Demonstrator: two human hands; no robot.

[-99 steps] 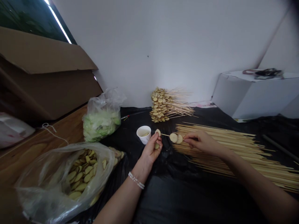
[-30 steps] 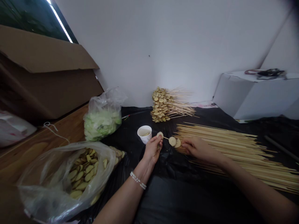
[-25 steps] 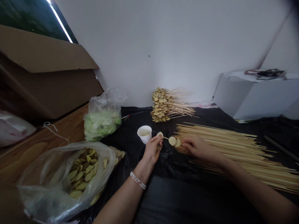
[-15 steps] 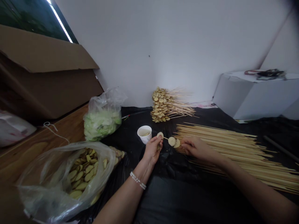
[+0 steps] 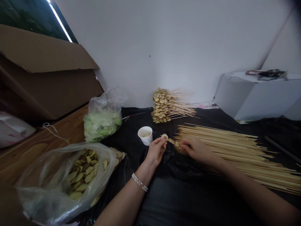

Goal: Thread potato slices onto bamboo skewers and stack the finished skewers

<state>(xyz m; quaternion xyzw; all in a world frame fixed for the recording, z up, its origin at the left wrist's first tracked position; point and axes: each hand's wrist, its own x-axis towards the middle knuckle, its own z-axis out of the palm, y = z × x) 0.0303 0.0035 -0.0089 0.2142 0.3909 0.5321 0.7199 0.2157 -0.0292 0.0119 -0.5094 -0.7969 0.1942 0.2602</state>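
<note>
My left hand point(image 5: 157, 150) pinches a round pale slice point(image 5: 164, 137), which looks like potato, at the tip of a thin wooden skewer. Two more slices point(image 5: 174, 142) sit on that skewer, turned nearly edge-on, between my two hands. Around the skewer's other end the fingers of my right hand point(image 5: 194, 149) are closed; most of the stick is hidden there. Just behind my left hand stands a white paper cup point(image 5: 145, 135) with something pale inside. Under my right forearm lies a wide spread of bare bamboo skewers point(image 5: 225, 141).
A clear plastic bag point(image 5: 47, 185) of slices lies open at the left. Behind it sits a bag of cut greens point(image 5: 102, 124). Loaded skewers point(image 5: 162, 106) are stacked against the wall. A cardboard box point(image 5: 47, 84) and a white box point(image 5: 254, 94) flank the black plastic sheet point(image 5: 178, 197).
My left hand has moved slightly right, bringing its slice closer to the two on the skewer. Those two have turned from face-on to nearly edge-on. My right hand has shifted slightly left.
</note>
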